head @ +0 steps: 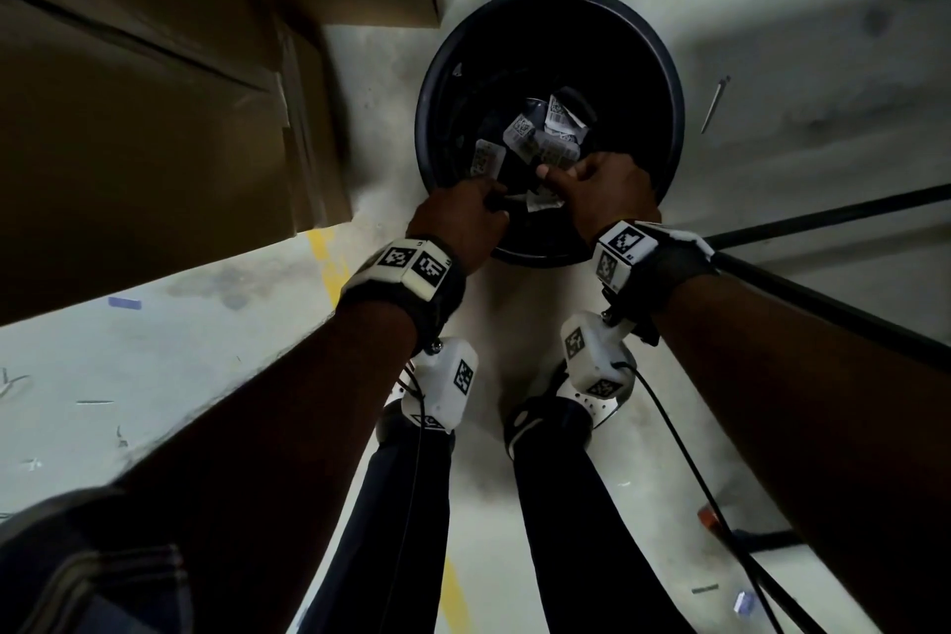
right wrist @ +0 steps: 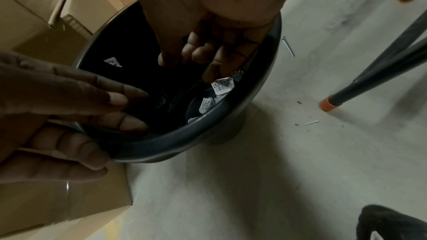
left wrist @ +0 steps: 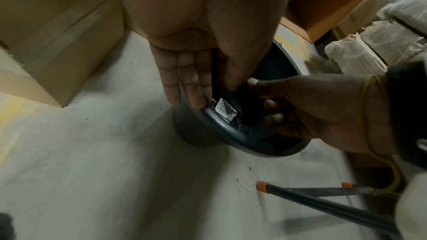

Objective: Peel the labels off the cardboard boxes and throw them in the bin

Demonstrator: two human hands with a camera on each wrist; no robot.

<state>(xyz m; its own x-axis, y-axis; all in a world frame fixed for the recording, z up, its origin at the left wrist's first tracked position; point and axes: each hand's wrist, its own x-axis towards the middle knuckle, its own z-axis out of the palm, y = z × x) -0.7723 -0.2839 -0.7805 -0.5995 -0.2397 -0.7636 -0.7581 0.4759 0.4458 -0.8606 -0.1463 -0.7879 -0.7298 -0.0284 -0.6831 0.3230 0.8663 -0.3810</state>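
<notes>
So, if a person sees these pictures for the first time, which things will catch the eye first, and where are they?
The round black bin on the concrete floor stands out first, with white barcode labels heaped at its bottom. Both hands meet over its near rim: the left hand and the right hand, with a small label between them. Big cardboard boxes stand just left of the bin.

Print on the labels in the bin is staying too small to read. In the head view the right hand is covering the bin's lower rim, hiding its own fingertips. Cardboard boxes are running off the upper left edge, blurred. In the left wrist view the black poles are smearing toward the lower right edge.
</notes>
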